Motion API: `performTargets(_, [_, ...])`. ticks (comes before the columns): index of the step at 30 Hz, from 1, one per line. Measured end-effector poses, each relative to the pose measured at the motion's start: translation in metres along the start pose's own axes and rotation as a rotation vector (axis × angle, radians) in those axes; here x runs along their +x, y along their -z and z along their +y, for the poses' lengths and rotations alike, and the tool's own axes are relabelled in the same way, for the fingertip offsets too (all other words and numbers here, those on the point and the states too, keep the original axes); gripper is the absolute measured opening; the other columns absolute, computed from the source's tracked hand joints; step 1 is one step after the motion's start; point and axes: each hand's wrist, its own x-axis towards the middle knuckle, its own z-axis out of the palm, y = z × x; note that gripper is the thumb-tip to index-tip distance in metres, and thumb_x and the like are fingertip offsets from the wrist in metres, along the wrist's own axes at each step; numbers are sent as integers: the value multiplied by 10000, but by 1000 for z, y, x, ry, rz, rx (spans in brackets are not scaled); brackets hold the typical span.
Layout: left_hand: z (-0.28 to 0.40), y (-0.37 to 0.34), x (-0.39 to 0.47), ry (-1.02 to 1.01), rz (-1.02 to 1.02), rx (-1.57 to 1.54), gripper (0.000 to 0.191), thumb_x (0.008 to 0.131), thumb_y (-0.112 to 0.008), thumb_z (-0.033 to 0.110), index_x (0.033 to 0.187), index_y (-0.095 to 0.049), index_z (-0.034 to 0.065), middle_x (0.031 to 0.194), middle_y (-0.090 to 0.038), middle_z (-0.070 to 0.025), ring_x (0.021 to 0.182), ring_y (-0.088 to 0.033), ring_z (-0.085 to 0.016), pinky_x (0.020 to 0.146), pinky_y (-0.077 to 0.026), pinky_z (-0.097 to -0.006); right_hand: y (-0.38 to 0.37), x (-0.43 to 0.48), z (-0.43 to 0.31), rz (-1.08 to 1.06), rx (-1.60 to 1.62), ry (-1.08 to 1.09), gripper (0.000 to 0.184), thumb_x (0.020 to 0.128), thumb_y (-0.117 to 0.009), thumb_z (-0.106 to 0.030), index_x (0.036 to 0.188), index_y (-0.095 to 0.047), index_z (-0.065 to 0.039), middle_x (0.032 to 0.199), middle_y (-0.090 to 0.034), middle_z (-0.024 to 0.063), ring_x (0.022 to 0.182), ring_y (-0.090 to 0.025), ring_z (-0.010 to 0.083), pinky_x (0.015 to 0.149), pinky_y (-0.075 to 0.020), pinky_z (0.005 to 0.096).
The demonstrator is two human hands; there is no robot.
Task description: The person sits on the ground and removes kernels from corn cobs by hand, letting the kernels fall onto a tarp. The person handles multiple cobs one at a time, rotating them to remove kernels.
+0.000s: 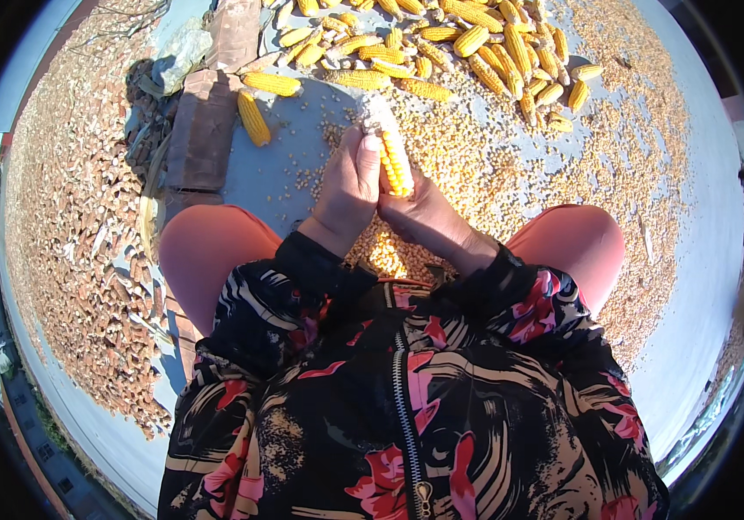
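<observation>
An ear of dried corn [396, 162] is held upright between both hands, in front of my lap. Rows of yellow kernels show on its side, while its far end looks pale and bare in the glare. My left hand [349, 188] grips it from the left, the thumb lying along the cob. From the right, my right hand [429, 211] closes round the near end, its fingers partly hidden. Loose corn kernels [388, 253] lie heaped below the hands and spread over the ground to the right. Beyond them is a pile of whole yellow corn ears [476, 42].
Red-brown bricks [199, 130] form a row at the left. Past them lie a broad heap of bare corncobs [86, 260], dry husks and a clear plastic bag [183, 49]. Two single ears [253, 117] rest beside the bricks. My bent knees flank the kernels.
</observation>
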Motion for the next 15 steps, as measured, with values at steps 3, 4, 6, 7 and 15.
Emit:
performTargets(3, [-11,-3,0,-34,72,-106,377,980,-387,312,1180,-474,5,994,-594,-124,894,-589,-220,799,-458,-326,-3,2,-2,27,15,41,225,848,-603,-166,1032,-538,-56,730,-535,-45,587,-466,34,509,-373,197])
performTargets(4, [-13,-5,2,-53,92,-149,366,972,-419,299,1192,-474,11,995,-609,-138,897,-607,-242,798,-467,-338,-4,8,7,67,-5,92,219,846,-598,-177,1022,-523,-71,681,-510,-49,536,-445,35,467,-348,198])
performTargets(6, [-6,-2,2,-62,2,-56,385,981,-373,315,1173,-464,-7,1015,-571,-107,916,-561,-191,810,-448,-315,-4,9,7,96,-48,74,207,847,-593,-196,1002,-512,-84,632,-487,-52,482,-426,38,423,-325,202])
performTargets(7, [4,0,1,-64,-38,-5,397,986,-350,322,1164,-459,-16,1025,-552,-91,925,-538,-165,816,-438,-304,-6,4,-6,77,-70,8,202,849,-593,-205,991,-518,-82,632,-489,-50,481,-428,40,422,-328,204])
performTargets(15, [3,-4,-2,5,-35,-79,370,977,-386,299,1194,-454,8,1016,-561,-87,915,-547,-178,811,-444,-306,-3,-3,-18,62,-104,-109,160,849,-601,-201,916,-562,-61,670,-521,-53,566,-457,42,485,-362,213])
